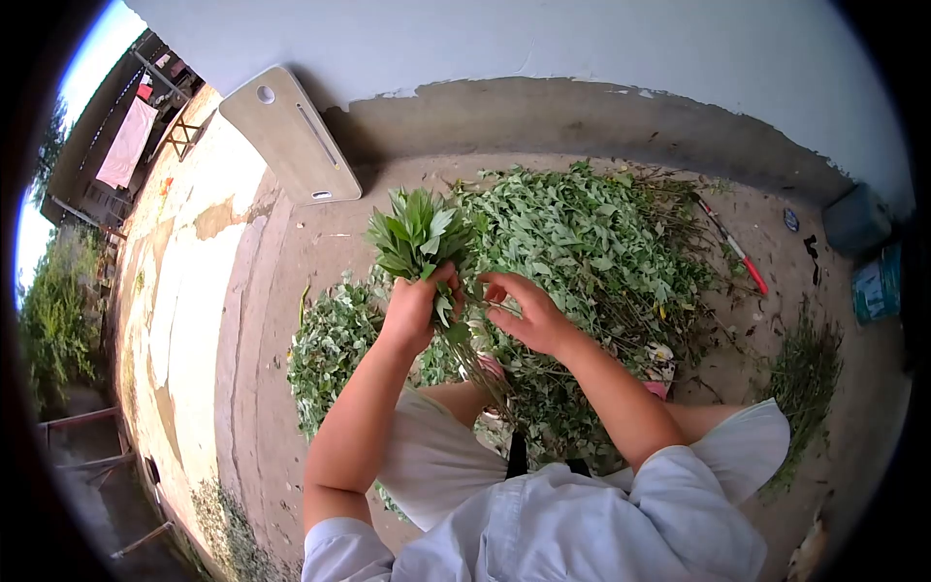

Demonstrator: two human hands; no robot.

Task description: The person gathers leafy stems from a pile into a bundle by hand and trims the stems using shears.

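One head-worn camera, looking forward and down from above the lap, arms and hands (422, 310) close below, leaf pile (582, 262) beyond, wall (582, 48) at top, sunlit yard (175, 291) at left, round dark-edged wide view.

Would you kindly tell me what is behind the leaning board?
Behind the board is the wall, visible past its right edge; anything the board covers cannot be seen.

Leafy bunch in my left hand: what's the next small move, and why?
Probably pluck the low leaves with your right hand: they stick out below the dense top of the leafy bunch, your left hand holds it, and the right is close by.
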